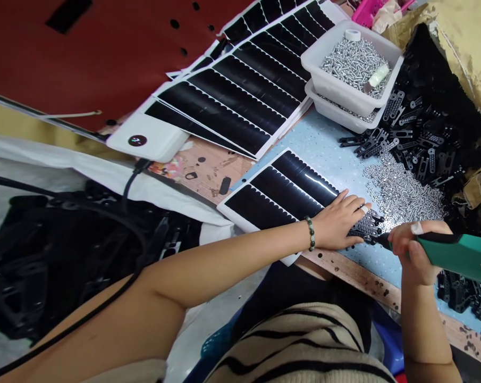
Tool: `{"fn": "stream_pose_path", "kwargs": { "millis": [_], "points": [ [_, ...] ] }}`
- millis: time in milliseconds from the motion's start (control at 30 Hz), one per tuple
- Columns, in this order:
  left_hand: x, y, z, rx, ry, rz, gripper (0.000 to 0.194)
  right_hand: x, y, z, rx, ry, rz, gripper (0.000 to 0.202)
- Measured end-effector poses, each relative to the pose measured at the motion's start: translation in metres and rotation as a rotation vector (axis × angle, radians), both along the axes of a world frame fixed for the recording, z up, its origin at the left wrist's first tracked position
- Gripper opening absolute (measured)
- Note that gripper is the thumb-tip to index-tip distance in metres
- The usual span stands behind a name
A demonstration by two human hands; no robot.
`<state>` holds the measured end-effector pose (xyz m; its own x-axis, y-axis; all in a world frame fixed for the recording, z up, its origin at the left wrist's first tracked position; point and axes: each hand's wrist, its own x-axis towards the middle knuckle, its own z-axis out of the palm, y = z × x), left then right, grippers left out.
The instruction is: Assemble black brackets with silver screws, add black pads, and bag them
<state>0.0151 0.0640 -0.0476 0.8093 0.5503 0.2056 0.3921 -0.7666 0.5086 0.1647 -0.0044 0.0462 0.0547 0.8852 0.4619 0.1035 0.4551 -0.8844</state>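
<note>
My right hand [419,252] is closed around a green and black electric screwdriver [459,254], its tip pointing left. The tip meets the right end of a row of black slotted plastic pieces [365,226]. Fingers spread, my left hand [338,222] lies over the left part of that row and the edge of a sheet of black scalloped strips [282,186]. Whether it presses on the pieces I cannot tell. A pile of silver screws [415,194] lies just beyond both hands.
Two stacked white tubs [312,61] of screws stand behind, beside more black strip sheets [244,74]. Loose black pieces [415,138] spread at the right, others [465,292] near the front edge. A white device [144,135] with a cable [126,186] sits at left.
</note>
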Motion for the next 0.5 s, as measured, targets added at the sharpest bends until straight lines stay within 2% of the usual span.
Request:
{"fn": "stream_pose_path", "kwargs": {
  "millis": [233, 500],
  "points": [
    [0.000, -0.001, 0.001, -0.008, -0.004, 0.001, 0.077, -0.007, 0.006, -0.014, -0.056, -0.001, -0.095, 0.015],
    [0.003, -0.002, -0.003, 0.010, 0.012, 0.013, 0.078, -0.004, -0.007, -0.024, 0.088, -0.081, 0.024, 0.012]
  ]
}}
